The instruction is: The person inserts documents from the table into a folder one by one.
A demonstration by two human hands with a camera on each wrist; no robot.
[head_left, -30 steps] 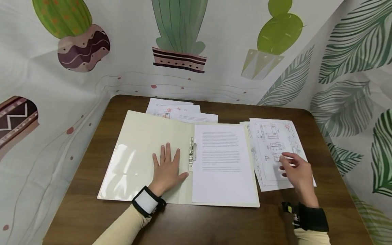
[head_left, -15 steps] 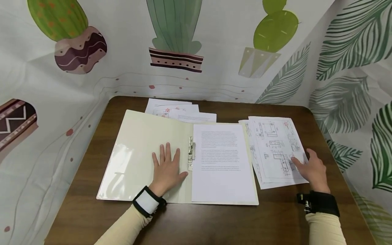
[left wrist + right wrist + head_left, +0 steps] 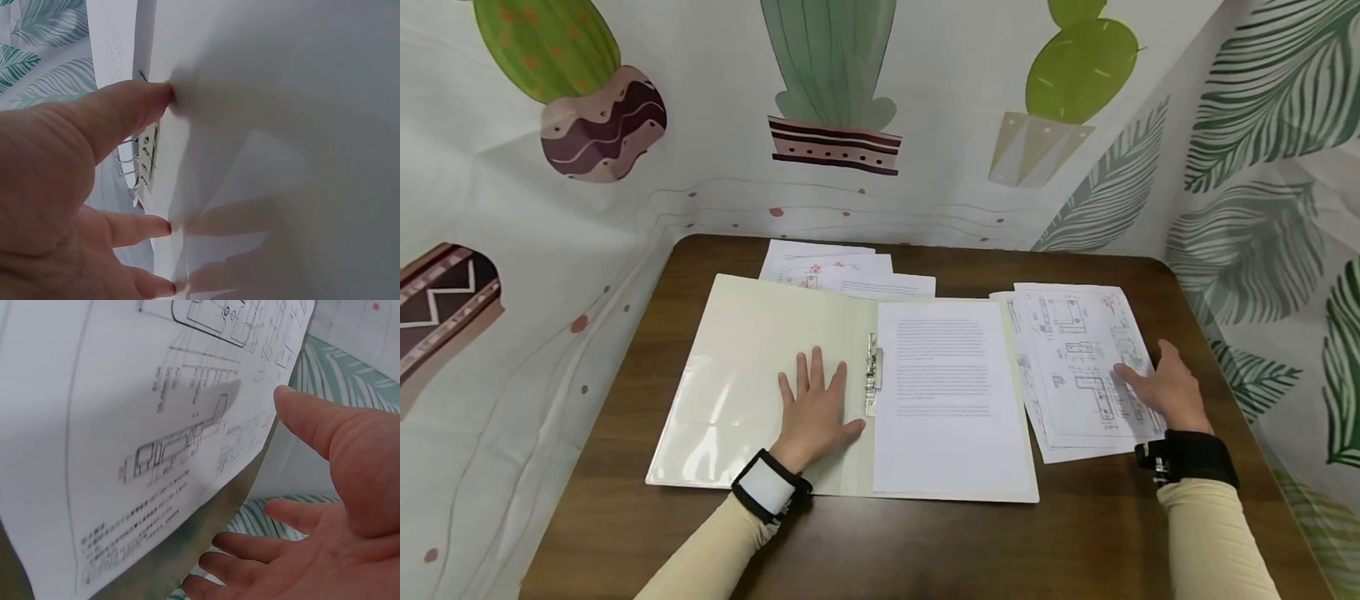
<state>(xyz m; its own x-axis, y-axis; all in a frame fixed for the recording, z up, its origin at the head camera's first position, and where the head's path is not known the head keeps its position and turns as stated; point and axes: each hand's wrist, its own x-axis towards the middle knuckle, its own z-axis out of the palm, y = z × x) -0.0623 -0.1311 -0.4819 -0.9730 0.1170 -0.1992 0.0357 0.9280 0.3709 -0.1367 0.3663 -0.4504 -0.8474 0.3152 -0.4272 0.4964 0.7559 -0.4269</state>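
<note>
An opened cream file folder [image 3: 760, 333] lies on the table, with a metal clip [image 3: 872, 375] along its spine. My left hand [image 3: 814, 417] rests on the inside of its left cover, fingers spread and fingertips touching the surface in the left wrist view. A sheet of printed text [image 3: 951, 450] lies on the folder's right side. Right of the folder is a small stack of technical drawings [image 3: 1067, 417]. At that stack's right edge is my right hand [image 3: 1172, 392], thumb over the top sheet and fingers extended beyond the edge, pinching nothing.
More loose papers [image 3: 850, 262] stick out behind the folder at the back of the brown wooden table [image 3: 955, 550]. A cloth printed with cacti and leaves [image 3: 955, 125] hangs behind and beside the table.
My right hand has moved from above the drawings to their right edge, and its fingers have straightened. The left hand stays in place on the cover.
</note>
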